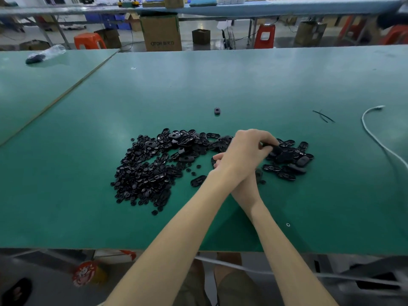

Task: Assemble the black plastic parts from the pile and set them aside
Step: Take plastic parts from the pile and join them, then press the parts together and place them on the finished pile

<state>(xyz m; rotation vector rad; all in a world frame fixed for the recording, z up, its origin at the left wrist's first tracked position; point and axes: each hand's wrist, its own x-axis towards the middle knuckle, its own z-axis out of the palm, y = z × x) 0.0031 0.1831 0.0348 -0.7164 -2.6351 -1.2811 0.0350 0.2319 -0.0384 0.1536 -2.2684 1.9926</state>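
Crossing over the green table (88, 217), right hand (217, 161) tucked under the left wrist, grip hidden, impossible to tell. Pinching a black oval part (272, 147) in the left hand (249, 149) above the pile (154, 168). Probably light, stiff, slick; best taken by the rims; beyond, one lone piece (217, 111) lying apart.

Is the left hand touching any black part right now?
Touching: the head view shows the left hand pinching a black part in its fingers over the pile.
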